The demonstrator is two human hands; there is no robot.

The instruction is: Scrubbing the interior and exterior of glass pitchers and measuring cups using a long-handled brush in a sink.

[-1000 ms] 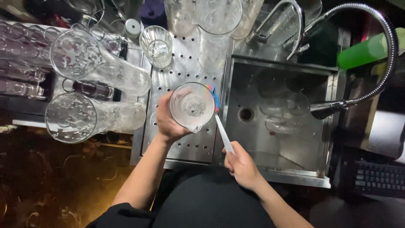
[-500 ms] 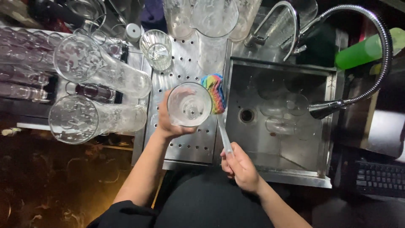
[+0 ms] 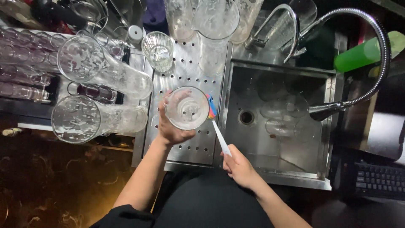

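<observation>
From the head camera I look straight down on a bar wash station, and I judge the step in hand to be scrubbing a single glass. My left hand [image 3: 172, 126] is wrapped around a clear glass [image 3: 187, 107], fingers curled on its wall, holding it mouth-up above the perforated drainboard [image 3: 185, 78], just left of the sink [image 3: 278, 169]. My right hand [image 3: 238, 166] is closed on the white handle of a brush [image 3: 219, 137]; the handle slants up and left, and the coloured bristle head shows at the glass's right rim, touching it or just behind it, I cannot tell which, and it does not look to be inside the bowl. Several glasses lie in the sink basin near the drain, under the nozzle of the hose tap [image 3: 325, 110]. Two large glasses [image 3: 84, 114] lie on their sides to the left, foam-streaked, and a ribbed tumbler [image 3: 158, 50] stands upright near the back of the drainboard with taller glasses beside it. A green bottle [image 3: 367, 52] lies at the far right. My reading is that the outside or rim is being worked now; the next move calls for a firm left grip while the brush head turns against the glass, with care not to knock it on the sink edge.
</observation>
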